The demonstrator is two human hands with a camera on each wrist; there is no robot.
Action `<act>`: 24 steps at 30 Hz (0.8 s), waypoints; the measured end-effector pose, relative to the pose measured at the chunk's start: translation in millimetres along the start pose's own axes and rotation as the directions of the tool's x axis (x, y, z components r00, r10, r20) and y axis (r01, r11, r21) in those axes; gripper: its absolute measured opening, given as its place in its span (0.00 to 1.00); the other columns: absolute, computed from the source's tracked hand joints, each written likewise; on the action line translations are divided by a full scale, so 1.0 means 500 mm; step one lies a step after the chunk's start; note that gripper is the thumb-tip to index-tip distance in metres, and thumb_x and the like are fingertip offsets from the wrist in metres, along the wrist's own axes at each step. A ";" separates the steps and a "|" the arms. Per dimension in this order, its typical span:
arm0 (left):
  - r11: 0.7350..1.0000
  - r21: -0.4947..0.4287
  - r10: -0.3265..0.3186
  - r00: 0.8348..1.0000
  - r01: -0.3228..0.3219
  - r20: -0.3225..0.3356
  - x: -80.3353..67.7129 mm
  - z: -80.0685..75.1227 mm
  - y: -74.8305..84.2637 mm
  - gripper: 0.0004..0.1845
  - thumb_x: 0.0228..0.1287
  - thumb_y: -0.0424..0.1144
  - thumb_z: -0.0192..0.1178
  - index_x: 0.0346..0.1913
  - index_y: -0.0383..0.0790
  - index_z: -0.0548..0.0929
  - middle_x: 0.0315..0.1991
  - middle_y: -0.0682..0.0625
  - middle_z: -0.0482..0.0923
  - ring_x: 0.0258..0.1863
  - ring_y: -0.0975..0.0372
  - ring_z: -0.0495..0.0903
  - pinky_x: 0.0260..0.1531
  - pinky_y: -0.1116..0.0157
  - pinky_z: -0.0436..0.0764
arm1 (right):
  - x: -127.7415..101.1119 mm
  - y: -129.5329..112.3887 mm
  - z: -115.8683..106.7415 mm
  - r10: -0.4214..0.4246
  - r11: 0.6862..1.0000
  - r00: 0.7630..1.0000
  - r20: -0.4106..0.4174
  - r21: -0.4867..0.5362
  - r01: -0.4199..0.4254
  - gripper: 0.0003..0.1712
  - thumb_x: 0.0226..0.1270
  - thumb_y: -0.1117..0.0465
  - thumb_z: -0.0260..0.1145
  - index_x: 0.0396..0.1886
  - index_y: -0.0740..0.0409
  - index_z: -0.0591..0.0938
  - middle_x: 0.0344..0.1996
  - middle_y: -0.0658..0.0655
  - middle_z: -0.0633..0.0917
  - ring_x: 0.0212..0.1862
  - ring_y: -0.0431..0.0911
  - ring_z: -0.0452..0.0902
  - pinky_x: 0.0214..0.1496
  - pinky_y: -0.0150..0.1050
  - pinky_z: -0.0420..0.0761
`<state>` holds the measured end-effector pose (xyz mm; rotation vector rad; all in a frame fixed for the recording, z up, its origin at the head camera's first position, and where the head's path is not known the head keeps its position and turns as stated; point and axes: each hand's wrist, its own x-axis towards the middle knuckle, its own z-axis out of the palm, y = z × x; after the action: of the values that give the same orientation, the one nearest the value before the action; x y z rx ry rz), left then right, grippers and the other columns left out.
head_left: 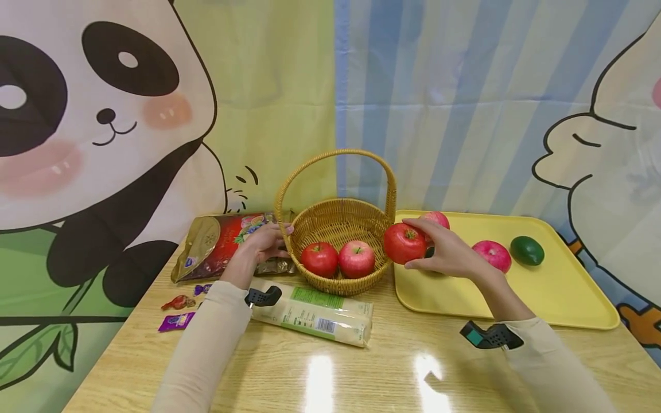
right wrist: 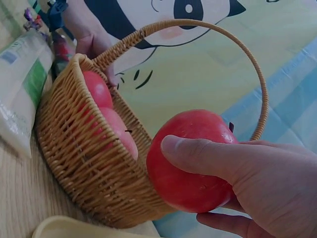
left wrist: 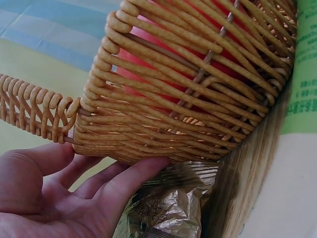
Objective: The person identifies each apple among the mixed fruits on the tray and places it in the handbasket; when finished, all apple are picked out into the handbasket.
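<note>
Clasping a glossy, rounded red apple (head_left: 403, 244) at the right rim of the wicker basket (head_left: 338, 285), the right hand (head_left: 448, 249) curls round it; the left hand (head_left: 264, 240), fingers apart, touches the basket. Panda-printed cloth (head_left: 286, 74) hangs behind the wood-grained table (head_left: 263, 378).

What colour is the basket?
The basket is golden brown, seen best in the head view.

The basket (head_left: 335, 221), holding two apples (head_left: 320, 261), stands left of the tray (head_left: 558, 287), behind a packet (head_left: 315, 316).
</note>
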<state>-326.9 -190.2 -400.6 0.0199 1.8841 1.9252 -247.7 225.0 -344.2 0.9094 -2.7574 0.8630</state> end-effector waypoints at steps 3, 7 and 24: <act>1.000 0.004 0.000 1.000 0.000 -0.013 0.001 0.000 -0.001 0.26 0.77 0.39 0.47 0.73 0.33 0.60 0.69 0.32 0.63 0.68 0.43 0.66 0.53 0.49 0.81 | 0.020 -0.004 0.009 -0.020 1.000 1.000 -0.006 0.007 0.020 0.50 0.48 0.52 0.80 0.70 0.59 0.67 0.64 0.63 0.73 0.63 0.57 0.70 0.58 0.58 0.77; 1.000 0.009 0.003 1.000 -0.003 -0.013 0.004 -0.001 -0.003 0.27 0.77 0.39 0.46 0.73 0.33 0.60 0.69 0.32 0.63 0.68 0.43 0.66 0.54 0.50 0.80 | 0.041 -0.007 0.020 -0.010 1.000 1.000 -0.010 0.011 0.010 0.51 0.49 0.52 0.79 0.71 0.59 0.65 0.66 0.63 0.72 0.66 0.58 0.68 0.62 0.59 0.74; 1.000 0.006 0.007 1.000 -0.007 0.014 0.002 -0.001 -0.002 0.26 0.78 0.40 0.44 0.73 0.32 0.59 0.70 0.30 0.61 0.69 0.42 0.64 0.57 0.47 0.77 | 0.120 -0.029 0.071 0.081 0.995 0.995 -0.052 0.060 -0.078 0.50 0.50 0.52 0.78 0.71 0.55 0.65 0.66 0.62 0.70 0.65 0.60 0.68 0.63 0.60 0.74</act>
<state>-327.5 -190.2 -402.0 0.0420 1.8838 1.9189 -285.8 165.2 -350.3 0.7778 -2.7519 0.9701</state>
